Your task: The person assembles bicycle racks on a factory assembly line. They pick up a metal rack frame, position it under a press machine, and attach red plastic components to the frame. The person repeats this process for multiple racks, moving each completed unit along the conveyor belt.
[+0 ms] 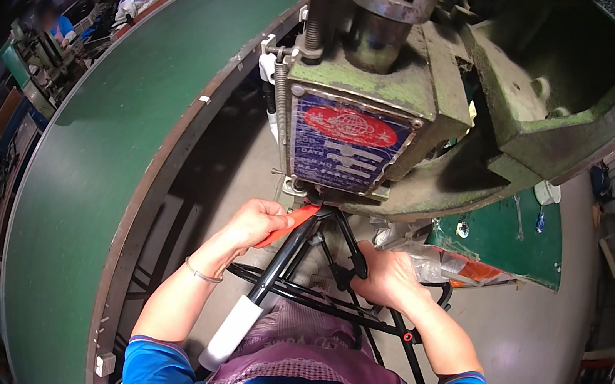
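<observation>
My left hand (261,222) is closed on one end of a flat orange-red strip (289,224). The strip's far end reaches the joint of a black tubular frame (287,262), right below the machine's head. My right hand (388,277) wraps round a thinner black tube (351,241) of that frame, on the right side. A white sleeve (233,330) covers the near end of the thick tube, which slants toward my body. Where the strip meets the frame is partly hidden under the green press machine (423,83).
A long green table (117,159) runs along the left, with a brown edge (175,132). At right stands a smaller green work surface (500,233) with a white cup (546,193) and small metal parts. Another person (57,25) sits at a machine far left.
</observation>
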